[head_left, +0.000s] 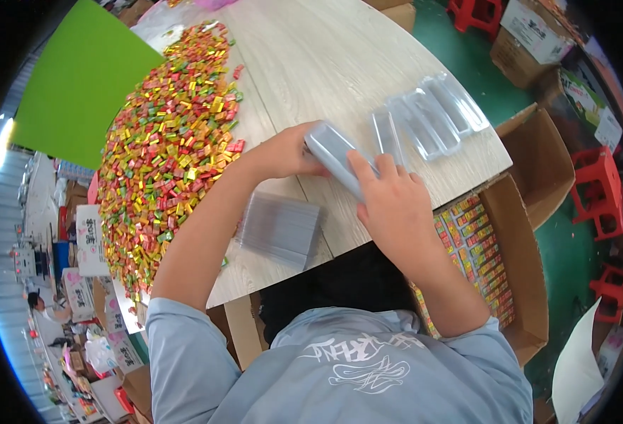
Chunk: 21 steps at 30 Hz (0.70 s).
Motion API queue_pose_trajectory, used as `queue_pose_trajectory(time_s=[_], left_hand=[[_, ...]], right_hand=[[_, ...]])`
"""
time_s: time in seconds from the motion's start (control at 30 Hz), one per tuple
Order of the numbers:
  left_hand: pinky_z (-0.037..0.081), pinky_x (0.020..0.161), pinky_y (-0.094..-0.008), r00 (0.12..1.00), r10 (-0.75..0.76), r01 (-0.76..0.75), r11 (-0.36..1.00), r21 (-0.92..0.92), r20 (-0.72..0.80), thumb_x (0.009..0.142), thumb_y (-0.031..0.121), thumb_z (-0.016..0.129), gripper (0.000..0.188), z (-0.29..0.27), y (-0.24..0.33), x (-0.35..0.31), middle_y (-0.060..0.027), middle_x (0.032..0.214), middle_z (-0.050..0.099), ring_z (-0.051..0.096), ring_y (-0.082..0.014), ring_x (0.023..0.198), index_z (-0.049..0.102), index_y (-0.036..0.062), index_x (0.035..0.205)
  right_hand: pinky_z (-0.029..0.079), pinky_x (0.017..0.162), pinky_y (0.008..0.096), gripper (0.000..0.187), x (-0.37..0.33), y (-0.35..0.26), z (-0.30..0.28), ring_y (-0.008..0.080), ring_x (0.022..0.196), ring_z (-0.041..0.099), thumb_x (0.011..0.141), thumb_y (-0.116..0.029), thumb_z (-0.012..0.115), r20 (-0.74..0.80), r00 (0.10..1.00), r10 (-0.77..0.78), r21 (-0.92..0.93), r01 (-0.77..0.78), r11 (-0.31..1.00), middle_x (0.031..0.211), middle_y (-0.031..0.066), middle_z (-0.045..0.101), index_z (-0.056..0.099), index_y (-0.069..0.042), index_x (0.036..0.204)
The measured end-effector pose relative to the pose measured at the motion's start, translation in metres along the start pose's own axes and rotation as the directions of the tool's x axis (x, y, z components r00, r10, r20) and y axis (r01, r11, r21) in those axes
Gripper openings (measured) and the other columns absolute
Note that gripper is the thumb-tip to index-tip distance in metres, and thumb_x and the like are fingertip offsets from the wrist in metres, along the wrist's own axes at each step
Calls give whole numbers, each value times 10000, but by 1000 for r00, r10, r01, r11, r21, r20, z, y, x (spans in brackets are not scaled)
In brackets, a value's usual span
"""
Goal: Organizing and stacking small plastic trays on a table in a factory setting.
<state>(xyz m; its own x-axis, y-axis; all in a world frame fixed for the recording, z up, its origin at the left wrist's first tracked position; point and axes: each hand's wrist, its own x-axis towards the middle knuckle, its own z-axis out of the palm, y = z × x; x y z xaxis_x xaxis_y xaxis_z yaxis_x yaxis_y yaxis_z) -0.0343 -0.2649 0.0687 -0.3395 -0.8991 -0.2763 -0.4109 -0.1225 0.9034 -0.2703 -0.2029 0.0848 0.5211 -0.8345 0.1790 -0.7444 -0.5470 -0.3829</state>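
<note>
A long, narrow clear plastic tray (336, 152), perhaps several nested together, is held tilted above the table between both hands. My left hand (291, 150) is closed around its far left end, with the fingertips partly hidden behind it. My right hand (398, 201) grips the near right end, index finger lying along the side. Just beyond the right hand, another clear tray (388, 134) lies on the table beside several more clear trays (431, 120) in a row. Below my left forearm sits a flat pile of clear plastic sleeves or lids (281, 230).
A large heap of small wrapped candies (170, 162) covers the table's left side, beside a green board (81, 81). At the right, an open cardboard box (527, 261) holds rows of filled packs (477, 247). Red stools (600, 191) stand on the green floor. A person (46, 307) is far left.
</note>
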Motion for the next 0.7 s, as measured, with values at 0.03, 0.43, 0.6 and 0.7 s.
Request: queue_pose_trajectory(time_s=[0.03, 0.43, 0.6, 0.7], left_hand=[[517, 911, -348, 1000, -12, 10, 998, 59, 28, 678, 118, 855, 573, -6, -2, 2, -95, 1137, 666, 619, -182, 1088, 594, 47, 1183], [510, 899, -343, 984, 136, -163, 944, 288, 111, 654, 148, 886, 590, -20, -20, -15, -76, 1086, 664, 632, -187, 1020, 591, 63, 1158], [519, 887, -344, 992, 112, -122, 964, 236, 56, 678, 108, 866, 569, -16, -21, -21, -76, 1093, 651, 634, -187, 1010, 569, 57, 1160], [514, 910, -345, 988, 109, -137, 950, 282, 113, 687, 84, 856, 591, -20, -18, -15, -79, 1132, 635, 622, -186, 1042, 545, 56, 1190]], right_hand=[[499, 760, 435, 688, 1, -1, -3, 332, 924, 622, 723, -84, 758, -8, 1000, -21, 4, 21, 1000, 1041, 141, 563, 469, -115, 1346], [514, 671, 462, 634, 6, -6, 19, 362, 802, 645, 737, -56, 709, 1, 990, -140, -30, 140, 990, 1000, 159, 561, 480, -132, 1323], [517, 654, 469, 606, 4, -7, 11, 369, 800, 648, 764, -35, 666, 28, 990, -138, 40, 137, 990, 986, 172, 554, 473, -113, 1333], [520, 665, 477, 620, 7, -4, 13, 382, 808, 646, 761, -28, 667, 44, 993, -111, 80, 107, 991, 1008, 183, 553, 466, -107, 1343]])
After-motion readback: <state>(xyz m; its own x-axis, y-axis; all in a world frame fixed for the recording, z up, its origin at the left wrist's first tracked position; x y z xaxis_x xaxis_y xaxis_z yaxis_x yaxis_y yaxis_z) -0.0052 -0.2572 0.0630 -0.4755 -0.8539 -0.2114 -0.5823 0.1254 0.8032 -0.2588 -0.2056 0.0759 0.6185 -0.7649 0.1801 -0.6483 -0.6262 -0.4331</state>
